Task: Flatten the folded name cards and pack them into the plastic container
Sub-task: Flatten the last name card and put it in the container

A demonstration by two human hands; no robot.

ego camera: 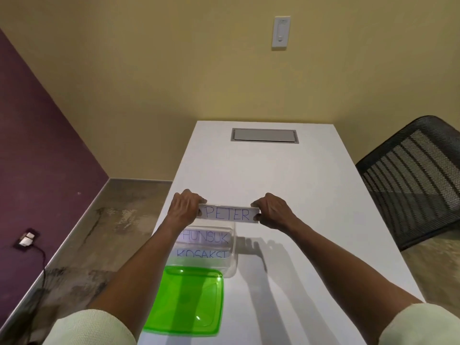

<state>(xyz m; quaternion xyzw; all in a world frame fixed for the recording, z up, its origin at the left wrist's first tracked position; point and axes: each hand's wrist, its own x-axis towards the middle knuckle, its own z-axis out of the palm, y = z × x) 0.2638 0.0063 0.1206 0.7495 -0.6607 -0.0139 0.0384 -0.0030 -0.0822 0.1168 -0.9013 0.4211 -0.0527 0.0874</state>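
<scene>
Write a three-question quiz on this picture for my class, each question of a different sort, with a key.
1. True or false: the green lid is on the container.
2. Which name is on the card held by the left hand and right hand? A) PETER B) HUNSUK C) KOSAKSI
3. How many cards lie inside the container?

Key: 1. False, it lies on the table in front of it. 2. A. 3. Two show.

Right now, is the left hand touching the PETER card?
Touching. The head view shows the left hand pinching the left end of the PETER card, its fingers overlapping the card's edge, while the right hand holds the other end.
</scene>
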